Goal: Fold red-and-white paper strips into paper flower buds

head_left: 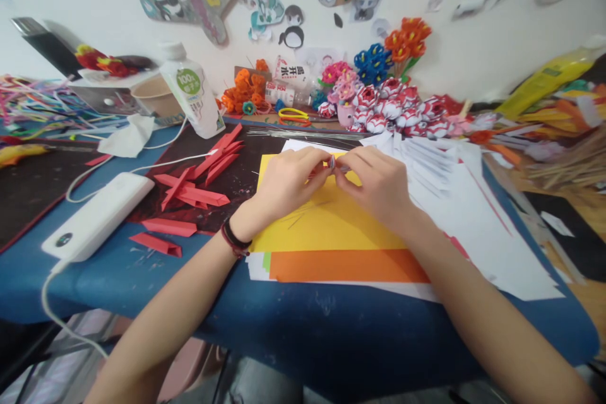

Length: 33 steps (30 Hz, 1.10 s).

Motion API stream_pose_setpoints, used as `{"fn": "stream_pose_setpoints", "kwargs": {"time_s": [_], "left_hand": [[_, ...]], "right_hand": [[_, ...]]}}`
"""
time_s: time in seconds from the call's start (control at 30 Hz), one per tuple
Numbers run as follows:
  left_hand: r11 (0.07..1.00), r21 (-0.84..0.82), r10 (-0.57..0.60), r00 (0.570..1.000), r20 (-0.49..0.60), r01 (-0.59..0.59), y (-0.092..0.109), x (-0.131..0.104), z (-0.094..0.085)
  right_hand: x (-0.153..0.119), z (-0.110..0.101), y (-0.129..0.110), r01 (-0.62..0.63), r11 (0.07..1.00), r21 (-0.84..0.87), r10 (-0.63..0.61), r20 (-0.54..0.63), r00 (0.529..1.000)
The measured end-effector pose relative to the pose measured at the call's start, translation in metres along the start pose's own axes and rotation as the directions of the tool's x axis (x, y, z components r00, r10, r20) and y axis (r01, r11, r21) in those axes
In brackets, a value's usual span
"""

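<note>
Above a yellow sheet of paper [364, 227], my left hand [293, 177] and my right hand [376, 180] meet with fingertips close together. Between them is a small folded paper piece [332, 164], pale with a bit of red; my fingers hide most of it. Both hands pinch it. An orange sheet [350, 265] shows under the yellow one, on top of white paper. A few thin wires [298, 214] lie on the yellow sheet by my left wrist. Several red folded paper strips [201, 194] lie to the left.
A white power bank [99, 214] with cables lies at the left, near a white bottle [194, 91]. Red-and-white paper flowers [392, 107] and orange flowers [246, 88] line the wall. White paper strips [421, 164] and sheets spread on the right.
</note>
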State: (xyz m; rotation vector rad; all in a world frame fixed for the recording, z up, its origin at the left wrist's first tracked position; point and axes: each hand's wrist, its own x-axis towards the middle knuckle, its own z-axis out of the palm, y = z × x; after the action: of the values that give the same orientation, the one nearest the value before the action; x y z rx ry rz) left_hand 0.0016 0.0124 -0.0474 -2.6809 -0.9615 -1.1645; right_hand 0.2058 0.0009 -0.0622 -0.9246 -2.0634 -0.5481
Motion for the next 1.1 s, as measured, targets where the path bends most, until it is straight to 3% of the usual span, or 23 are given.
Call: {"fn": "stream_pose_setpoints", "kwargs": {"time_s": [0.23,0.43,0.73,0.9,1.1], "left_hand": [[0.997,0.069,0.047,0.999,-0.005,-0.047,0.002,0.001,-0.001],[0.998,0.054,0.035,0.999,-0.014,-0.034,0.003,0.001,-0.001],[0.998,0.045,0.039,0.999,-0.009,-0.038,0.002,0.001,-0.001],[0.993,0.100,0.064,0.996,-0.058,-0.058,0.003,0.000,0.003],[0.993,0.103,-0.039,0.989,-0.142,0.054,0.009,-0.004,0.010]], "right_hand": [[0.003,0.000,-0.003,-0.012,1.000,-0.022,0.011,-0.023,1.000],[0.005,0.001,-0.002,-0.020,0.995,0.101,0.028,-0.073,0.997],[0.005,0.002,-0.002,-0.036,0.982,0.188,0.051,-0.074,0.996],[0.004,0.003,-0.003,-0.037,0.983,0.180,0.047,-0.052,0.998],[0.002,0.006,-0.004,0.008,0.987,0.162,0.002,-0.057,0.998]]}}
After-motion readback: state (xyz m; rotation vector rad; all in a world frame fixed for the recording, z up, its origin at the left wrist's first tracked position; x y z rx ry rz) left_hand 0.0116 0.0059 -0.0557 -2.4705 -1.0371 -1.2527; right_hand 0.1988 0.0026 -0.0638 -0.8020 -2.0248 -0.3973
